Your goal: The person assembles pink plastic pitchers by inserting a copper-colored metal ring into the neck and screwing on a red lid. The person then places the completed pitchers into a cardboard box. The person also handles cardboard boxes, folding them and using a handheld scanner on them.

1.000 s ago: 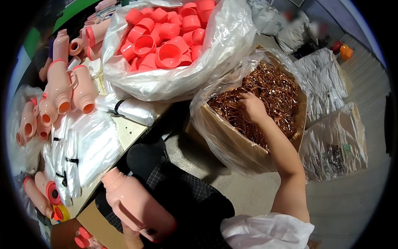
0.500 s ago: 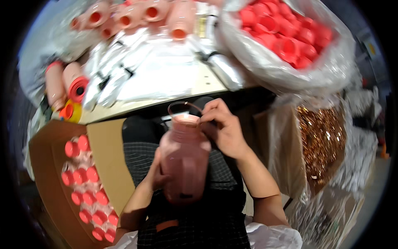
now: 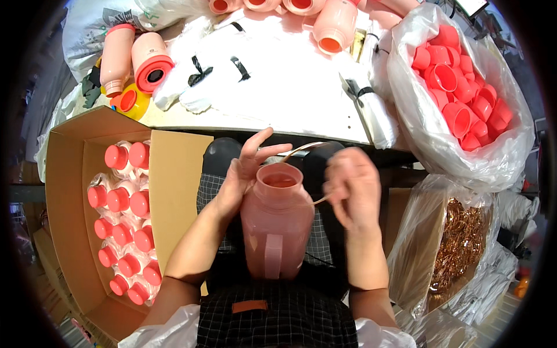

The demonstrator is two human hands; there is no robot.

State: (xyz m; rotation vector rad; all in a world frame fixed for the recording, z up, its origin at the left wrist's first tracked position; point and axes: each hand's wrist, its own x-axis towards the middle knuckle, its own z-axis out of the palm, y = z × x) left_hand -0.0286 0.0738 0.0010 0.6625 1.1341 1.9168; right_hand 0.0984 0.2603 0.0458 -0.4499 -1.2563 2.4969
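A pink handled jug (image 3: 278, 223) stands upright in my lap between my thighs, its round mouth uncovered and its handle facing me. My left hand (image 3: 235, 182) is at the left of the jug's neck with its fingers spread, the fingertips close to the loop; whether they touch it is unclear. A thin, shiny copper-coloured loop (image 3: 306, 146) sits at the neck, slanting up to the right. My right hand (image 3: 353, 188), slightly blurred, pinches the loop's right side just right of the jug.
On the left, a cardboard box (image 3: 183, 191) holds several bagged, pink-capped bottles. Pink jugs (image 3: 336, 23) and plastic bags lie on the table (image 3: 278, 123) ahead. A bag of pink cups (image 3: 464, 104) stands at right, above a bag-lined box of shiny copper strands (image 3: 458, 243).
My left hand has moved from the jug's side up to its neck and spread its fingers. My right hand has moved right with the loop, which now slants over the neck.
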